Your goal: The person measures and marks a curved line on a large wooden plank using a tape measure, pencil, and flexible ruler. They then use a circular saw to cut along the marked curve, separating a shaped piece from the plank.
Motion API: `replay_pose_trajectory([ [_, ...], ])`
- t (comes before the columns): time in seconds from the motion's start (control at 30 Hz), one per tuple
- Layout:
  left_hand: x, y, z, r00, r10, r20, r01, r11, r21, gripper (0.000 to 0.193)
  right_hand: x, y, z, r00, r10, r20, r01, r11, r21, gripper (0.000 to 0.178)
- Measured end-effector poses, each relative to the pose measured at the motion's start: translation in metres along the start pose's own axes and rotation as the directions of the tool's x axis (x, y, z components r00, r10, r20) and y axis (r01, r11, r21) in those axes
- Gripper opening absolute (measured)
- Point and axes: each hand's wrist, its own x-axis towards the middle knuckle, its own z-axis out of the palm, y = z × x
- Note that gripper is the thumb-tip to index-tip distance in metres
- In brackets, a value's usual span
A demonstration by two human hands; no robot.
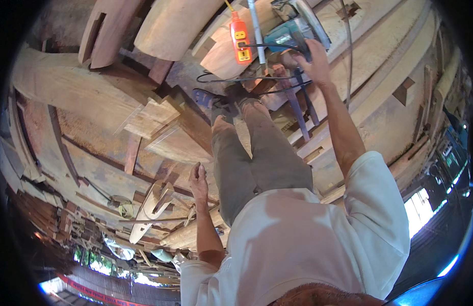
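Note:
My right hand (317, 64) reaches to the rear of a teal corded power tool (287, 36), thumb and fingers apart; whether it bears on the tool is hard to see. A black cord (269, 46) runs past the fingers to an orange and yellow socket block (240, 38). Below that hand, a hammer-like tool with a wooden handle (293, 104) lies beside a dark-handled tool (309, 102). At my left side my left hand (199, 182) hangs with nothing in it, its fingers loosely bent and apart, near the notched wooden block (160, 120).
Large curved timbers (180, 25) lie at the far left, and long boards (384, 76) with cut notches stretch along the right. A rounded wooden piece with a slot (152, 211) rests at the left. Loose cord (236, 79) trails by my feet.

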Motion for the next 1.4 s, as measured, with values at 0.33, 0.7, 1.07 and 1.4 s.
replay_pose_trajectory([
  [0.33,-0.038,0.008,0.096,0.991,0.060,0.118,-0.051,0.995,-0.081,0.043,-0.058,0.063,-0.026,0.699,0.532,0.477,-0.689,0.680,0.251,0.050],
  [0.7,-0.021,-0.070,0.058,0.999,-0.022,-0.041,0.009,0.958,-0.286,0.039,0.036,0.040,0.003,0.729,0.532,0.431,-0.637,0.757,0.144,0.033],
  [1.07,-0.026,-0.153,0.041,0.996,-0.086,0.029,0.091,0.934,-0.345,0.040,0.101,-0.077,-0.152,0.842,0.531,-0.093,-0.534,0.845,-0.011,0.029],
  [1.4,-0.020,-0.103,-0.005,0.956,0.264,-0.132,-0.292,0.903,-0.314,0.034,0.000,-0.316,-0.197,0.968,0.024,0.248,-0.014,0.999,-0.041,0.034],
])
